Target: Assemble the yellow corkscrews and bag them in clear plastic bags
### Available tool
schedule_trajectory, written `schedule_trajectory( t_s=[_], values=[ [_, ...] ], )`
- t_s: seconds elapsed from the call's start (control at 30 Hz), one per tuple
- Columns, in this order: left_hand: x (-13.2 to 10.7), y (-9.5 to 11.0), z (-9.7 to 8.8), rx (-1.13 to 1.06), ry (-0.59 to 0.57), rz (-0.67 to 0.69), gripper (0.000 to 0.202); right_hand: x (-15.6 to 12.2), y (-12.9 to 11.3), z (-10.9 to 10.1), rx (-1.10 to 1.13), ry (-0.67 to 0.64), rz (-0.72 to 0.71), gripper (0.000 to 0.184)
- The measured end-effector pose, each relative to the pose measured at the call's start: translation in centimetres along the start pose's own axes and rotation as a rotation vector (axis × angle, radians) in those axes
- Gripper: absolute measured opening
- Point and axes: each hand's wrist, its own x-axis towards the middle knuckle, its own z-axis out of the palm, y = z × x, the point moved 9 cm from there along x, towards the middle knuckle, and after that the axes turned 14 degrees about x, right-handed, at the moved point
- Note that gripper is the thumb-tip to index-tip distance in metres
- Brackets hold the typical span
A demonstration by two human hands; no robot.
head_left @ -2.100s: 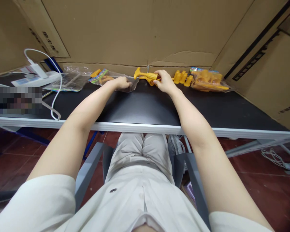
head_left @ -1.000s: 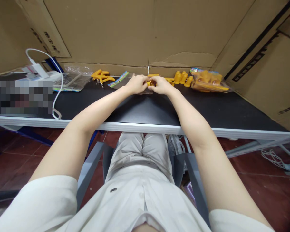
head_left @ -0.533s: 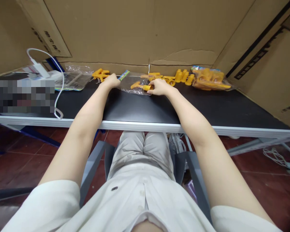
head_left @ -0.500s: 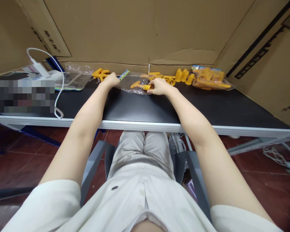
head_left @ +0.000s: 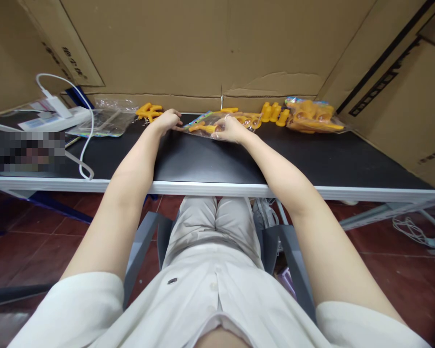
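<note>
1. On my remote feed, with twelve o'clock straight ahead of the camera, the bare right hand (head_left: pixel 232 129) was at twelve, thumb and fingers clamped on a ribbed yellow plastic piece (head_left: pixel 207 128).
2. The piece lay at twelve too, against a clear plastic bag with a bright printed header (head_left: pixel 202 118); I could not tell whether it was inside.
3. I saw the bare left hand (head_left: pixel 167 120) at eleven, fingertips at the bag's left end; I could not tell whether they pinched it.
4. Branching yellow plastic pieces (head_left: pixel 149 112) lay at eleven, just beside that hand.
5. At one, cup-shaped yellow plastic pieces (head_left: pixel 275 113) stood on the black tabletop (head_left: pixel 210 164).
</note>
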Motion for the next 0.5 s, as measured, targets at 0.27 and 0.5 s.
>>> schedule_trajectory(
  t_s=[0.27,0.5],
  values=[
    [1.5,-1.0,-0.5,0.025,0.056,0.018,0.065,1.0,2.1,1.3,0.232,0.064,0.046,0.031],
    [1.1,1.5,0.9,0.102,0.066,0.322,0.051,1.4,2.0,1.7,0.389,0.051,0.001,0.027]
  ],
)
